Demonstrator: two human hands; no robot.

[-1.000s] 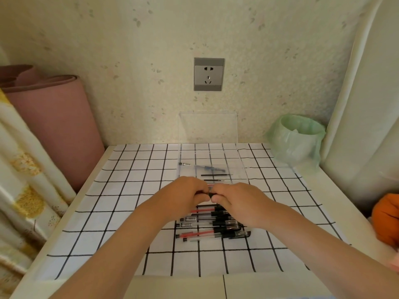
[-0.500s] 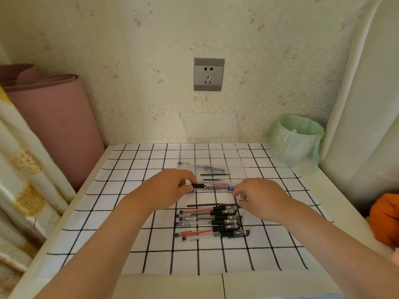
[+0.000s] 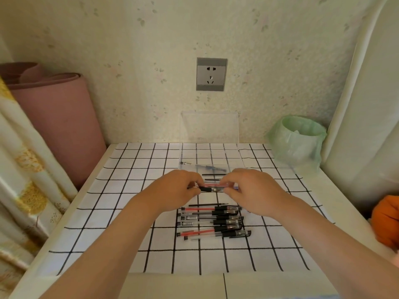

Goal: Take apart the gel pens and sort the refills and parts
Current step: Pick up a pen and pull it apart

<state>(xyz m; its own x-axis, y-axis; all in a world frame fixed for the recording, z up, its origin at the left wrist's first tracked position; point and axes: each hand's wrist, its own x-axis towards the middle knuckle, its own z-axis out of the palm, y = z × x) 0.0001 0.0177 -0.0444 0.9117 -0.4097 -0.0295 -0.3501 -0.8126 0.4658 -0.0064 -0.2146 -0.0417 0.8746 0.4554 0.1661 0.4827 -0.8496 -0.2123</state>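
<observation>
A gel pen (image 3: 212, 187) with a black grip and clear barrel lies level between my two hands, above the table. My left hand (image 3: 176, 188) pinches its black grip end. My right hand (image 3: 251, 189) pinches the barrel end. Below them a pile of several gel pens (image 3: 212, 222) with red and black refills lies on the checked cloth. Behind my hands stands a clear plastic box (image 3: 210, 160); a blue-grey part (image 3: 210, 168), a small tip piece (image 3: 185, 163) and thin black refills (image 3: 213, 175) lie in it.
The white cloth with black grid (image 3: 121, 203) covers the table. A green-lined bin (image 3: 299, 140) stands at the back right, a pink rolled mat (image 3: 54, 117) at the back left. A curtain hangs at the left edge, an orange object (image 3: 386, 221) at the right.
My hands rose from the pile with one pen and carried it toward the box. The right hand, apart half a second ago, has closed in on the barrel end.
</observation>
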